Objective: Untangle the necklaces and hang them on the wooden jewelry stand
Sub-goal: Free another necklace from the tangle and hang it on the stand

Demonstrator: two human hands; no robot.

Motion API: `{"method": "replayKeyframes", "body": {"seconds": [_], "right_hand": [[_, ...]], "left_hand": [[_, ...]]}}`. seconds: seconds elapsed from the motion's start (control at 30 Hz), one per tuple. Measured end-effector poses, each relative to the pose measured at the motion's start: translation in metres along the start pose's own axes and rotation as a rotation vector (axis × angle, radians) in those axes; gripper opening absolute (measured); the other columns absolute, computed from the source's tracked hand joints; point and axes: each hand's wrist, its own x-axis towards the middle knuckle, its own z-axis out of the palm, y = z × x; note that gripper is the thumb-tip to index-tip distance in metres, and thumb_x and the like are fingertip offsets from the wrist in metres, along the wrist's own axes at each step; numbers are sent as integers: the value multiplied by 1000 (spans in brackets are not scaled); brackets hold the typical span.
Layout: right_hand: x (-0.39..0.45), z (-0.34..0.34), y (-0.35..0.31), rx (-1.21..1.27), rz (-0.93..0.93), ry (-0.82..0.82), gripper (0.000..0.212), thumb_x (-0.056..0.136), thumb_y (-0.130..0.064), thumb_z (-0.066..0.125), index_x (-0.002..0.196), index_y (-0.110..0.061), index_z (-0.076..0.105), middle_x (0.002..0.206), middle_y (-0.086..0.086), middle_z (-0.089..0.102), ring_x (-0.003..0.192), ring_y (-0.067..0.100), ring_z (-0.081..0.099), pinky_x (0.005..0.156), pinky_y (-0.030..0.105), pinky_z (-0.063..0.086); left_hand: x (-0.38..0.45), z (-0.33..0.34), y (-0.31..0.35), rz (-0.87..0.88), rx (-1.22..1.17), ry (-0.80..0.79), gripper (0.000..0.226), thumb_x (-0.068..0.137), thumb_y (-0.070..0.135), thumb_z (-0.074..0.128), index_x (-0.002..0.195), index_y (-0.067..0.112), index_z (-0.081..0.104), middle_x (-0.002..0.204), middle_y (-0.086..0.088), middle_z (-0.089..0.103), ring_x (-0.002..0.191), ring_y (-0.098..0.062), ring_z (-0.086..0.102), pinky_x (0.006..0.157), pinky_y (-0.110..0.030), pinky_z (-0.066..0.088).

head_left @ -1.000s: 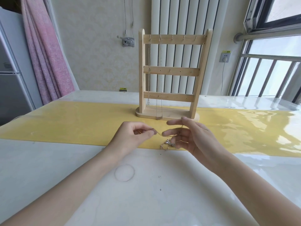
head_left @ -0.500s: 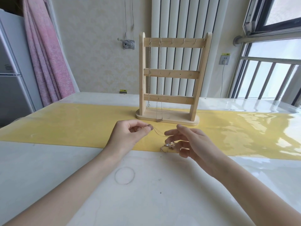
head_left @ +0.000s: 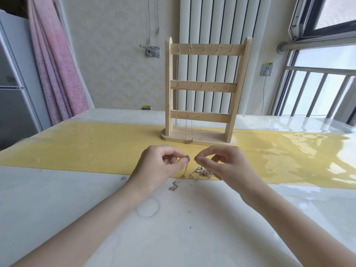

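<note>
A wooden jewelry stand [head_left: 204, 116] with three hook bars stands upright on the yellow runner. Two chains hang from its top bar: a thick one [head_left: 177, 83] at the far left and a thin one [head_left: 190, 97] reaching the base. My left hand [head_left: 159, 166] pinches the end of a thin gold necklace [head_left: 184, 171] between thumb and forefinger; the chain drops to the table and ends in a small clump [head_left: 173, 187]. My right hand [head_left: 223, 162] hovers just right of it, fingers curled and apart, holding nothing, above a tangled pile of chains [head_left: 202, 172].
The table [head_left: 57, 199] is white and glossy, with a yellow runner [head_left: 86, 145] across its middle. A faint ring mark [head_left: 148, 207] lies near my left forearm. A radiator, a wall socket and a window are behind the stand; a pink curtain hangs at left.
My left hand has lifted one necklace end away from the pile, drawing a length of chain out. My right hand let go of the chain and curled in beside the left.
</note>
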Motion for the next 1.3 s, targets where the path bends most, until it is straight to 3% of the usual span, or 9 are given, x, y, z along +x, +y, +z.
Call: {"method": "replayKeyframes", "body": {"seconds": [0.2, 0.33, 0.43, 0.57, 0.63, 0.8, 0.93, 1.17, 1.3], "right_hand": [[-2, 8, 4, -6, -1, -13, 10, 77, -22, 74, 68, -23, 71, 66, 3, 60, 62, 12, 46, 56, 21, 36], [-3, 10, 5, -31, -44, -2, 12, 78, -16, 73, 67, -21, 69, 62, -11, 61, 59, 9, 42, 56, 18, 37], [-3, 11, 4, -98, -95, 18, 13, 78, -13, 72, 67, -20, 68, 58, -11, 57, 51, 6, 39, 52, 13, 32], [-5, 14, 1, -217, -177, 29, 13, 76, -7, 70, 69, -17, 64, 61, -31, 54, 50, 3, 44, 52, 10, 34], [-5, 14, 2, -229, -192, 51, 14, 75, -7, 69, 68, -18, 63, 62, -23, 55, 51, 3, 44, 54, 10, 35], [-3, 12, 3, -183, -183, 90, 9, 76, -8, 69, 70, -13, 65, 71, -14, 53, 55, 4, 44, 57, 11, 37], [-3, 13, 4, -189, -189, 81, 9, 76, -10, 69, 70, -14, 65, 74, -12, 54, 56, 4, 43, 58, 11, 37], [-2, 15, 9, -241, -244, 55, 23, 75, -8, 69, 66, -26, 58, 75, -12, 49, 60, 8, 42, 56, 14, 36], [-2, 19, 16, -366, -356, 54, 7, 74, -19, 65, 71, -22, 58, 77, -14, 47, 64, 9, 44, 56, 15, 37]], "left_hand": [[-4, 3, 2, 145, 224, 10, 17, 75, 12, 72, 66, 26, 69, 54, 20, 48, 52, -4, 39, 53, -12, 30], [-6, 5, 2, 199, 277, -1, 9, 75, 10, 72, 70, 17, 72, 56, 21, 49, 53, -3, 41, 54, -11, 31], [-7, 5, 2, 215, 302, -8, 7, 76, 11, 71, 70, 16, 72, 54, 13, 47, 54, -4, 41, 53, -11, 31], [-7, 6, 1, 225, 326, -31, 9, 76, 11, 70, 71, 18, 72, 56, 13, 47, 55, -4, 41, 53, -11, 30], [-7, 5, 1, 224, 303, -30, 10, 76, 10, 70, 72, 19, 72, 57, 10, 45, 56, -4, 41, 55, -11, 32], [-5, 2, 4, 201, 219, 39, 18, 75, 14, 74, 84, 28, 68, 88, 7, 53, 79, -2, 47, 73, -5, 34], [-6, 3, 6, 197, 249, 34, 21, 74, 17, 74, 69, 33, 63, 76, 9, 48, 72, 0, 42, 67, -7, 32], [-7, 4, 5, 162, 288, 6, 25, 73, 17, 74, 62, 34, 60, 68, 10, 47, 68, -5, 40, 61, -10, 32], [-7, 7, 3, 146, 309, -18, 29, 69, 15, 74, 56, 34, 56, 66, 9, 45, 65, -7, 40, 59, -14, 33]]}}
